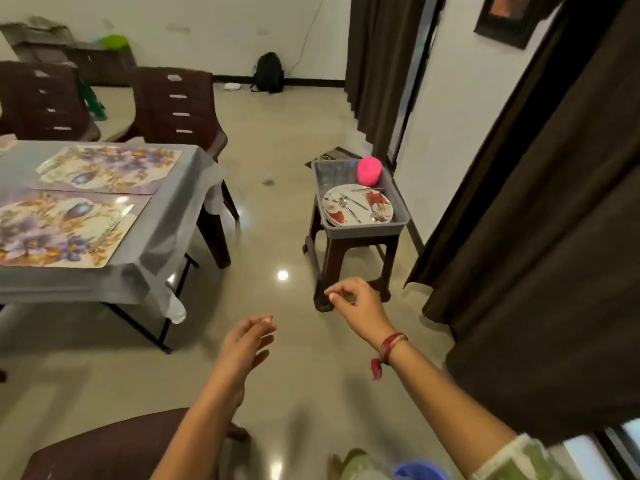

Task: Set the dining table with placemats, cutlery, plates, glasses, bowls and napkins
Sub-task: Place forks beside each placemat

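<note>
Two floral placemats lie on the grey-clothed dining table (166, 216) at the left: one near me (65, 226), one farther back (110, 168). A grey tub (398, 216) on a dark stool (349, 258) holds a stack of floral plates (358, 206) with spoons and forks (353, 206) lying on top, and a pink object (370, 171) behind them. My left hand (247, 344) hangs over the floor with relaxed fingers, holding nothing. My right hand (356, 306), with loosely curled fingers and nothing in it, is in front of the stool, below the tub.
Two brown plastic chairs (176, 105) stand behind the table, and another chair (114, 448) is at the bottom left. Dark curtains (540, 237) hang along the right. A black backpack (268, 72) leans on the far wall. Glossy floor lies between table and stool.
</note>
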Available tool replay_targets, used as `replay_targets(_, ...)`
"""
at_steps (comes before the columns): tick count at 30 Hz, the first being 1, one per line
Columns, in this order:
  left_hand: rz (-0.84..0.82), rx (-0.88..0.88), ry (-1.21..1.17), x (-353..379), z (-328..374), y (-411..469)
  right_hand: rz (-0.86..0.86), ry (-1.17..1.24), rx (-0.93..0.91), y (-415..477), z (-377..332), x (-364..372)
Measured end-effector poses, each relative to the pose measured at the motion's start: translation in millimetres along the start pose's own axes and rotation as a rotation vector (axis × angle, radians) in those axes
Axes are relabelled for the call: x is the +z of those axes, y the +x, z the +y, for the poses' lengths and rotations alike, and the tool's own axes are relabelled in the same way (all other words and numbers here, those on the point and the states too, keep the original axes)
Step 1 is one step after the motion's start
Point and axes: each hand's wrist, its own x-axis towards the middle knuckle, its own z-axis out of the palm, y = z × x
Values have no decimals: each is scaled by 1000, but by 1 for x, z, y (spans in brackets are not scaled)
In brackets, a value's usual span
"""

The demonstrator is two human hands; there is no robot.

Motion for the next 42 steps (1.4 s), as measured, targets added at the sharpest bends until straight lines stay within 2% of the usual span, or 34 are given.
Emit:
replay_targets(5, -15, -12, 58, 22, 35, 98, -8, 57, 23, 126, 20, 1)
replay_targets(11, -66, -37, 157, 70, 114, 236, 86, 116, 80, 289, 39, -13)
replay_targets(20, -185, -73, 233, 125, 215, 419, 251, 100, 164, 455, 82, -43)
replay_targets(26, -278, -132, 303, 168, 263, 560, 355, 72, 387, 563, 135, -49)
replay_targets(30, -337, -191, 429, 198, 279, 635, 394, 44, 514, 602, 165, -49)
replay_targets(38, -484, -219, 597, 265, 276, 722, 332, -68, 694, 642, 249, -43)
replay_targets(42, -498, -240, 618, 292, 264, 745, 143, -187, 712, 666, 279, -32)
